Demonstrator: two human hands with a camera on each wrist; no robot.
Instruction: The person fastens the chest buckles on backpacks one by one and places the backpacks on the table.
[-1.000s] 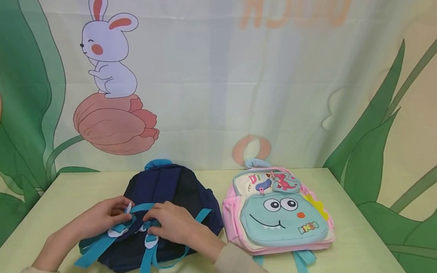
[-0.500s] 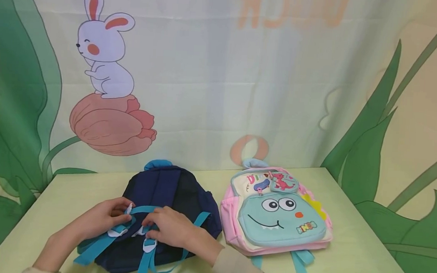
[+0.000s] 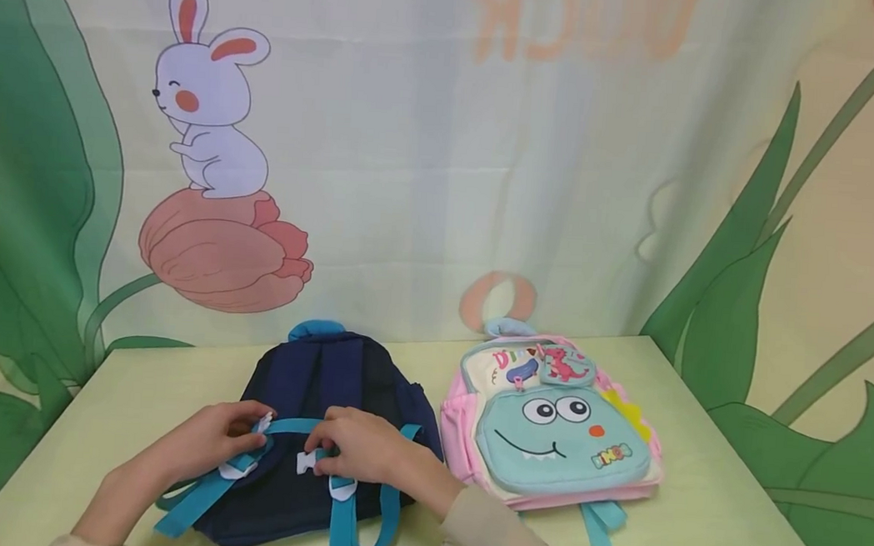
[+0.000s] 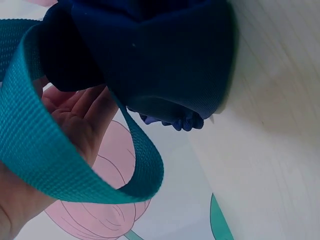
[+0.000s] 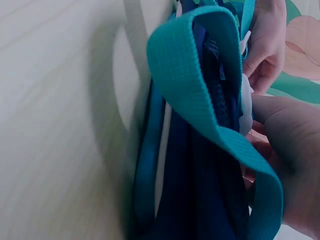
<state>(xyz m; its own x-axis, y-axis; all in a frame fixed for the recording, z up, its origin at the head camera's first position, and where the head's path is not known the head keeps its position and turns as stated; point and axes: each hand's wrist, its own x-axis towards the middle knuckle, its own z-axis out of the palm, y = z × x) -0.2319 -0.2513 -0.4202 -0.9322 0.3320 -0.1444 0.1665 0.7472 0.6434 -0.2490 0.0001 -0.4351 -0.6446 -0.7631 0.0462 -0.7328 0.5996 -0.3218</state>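
A navy backpack [image 3: 272,505] lies with its back panel and straps upward. My left hand [image 3: 204,442] pinches a white plastic buckle piece [image 3: 265,422] on the teal webbing at the bag's left. To the right, my right hand [image 3: 366,446] pinches a second white buckle piece [image 3: 306,463], its end pointing left. A teal strap [image 3: 294,425] spans between the hands. A white strap adjuster [image 3: 343,489] hangs below the right hand. In the left wrist view, a teal webbing loop [image 4: 50,160] crosses in front of the left hand; its fingertips are hidden behind the bag.
A pink and mint dinosaur-face backpack [image 3: 561,448] lies just right of the navy one. Both rest on a pale yellow-green table [image 3: 717,490]. Behind it hangs a printed curtain [image 3: 383,178] with a rabbit and tulips.
My right hand has shifted slightly right, carrying its buckle piece and the right strap with it. More of that buckle now shows. The left hand has barely moved.
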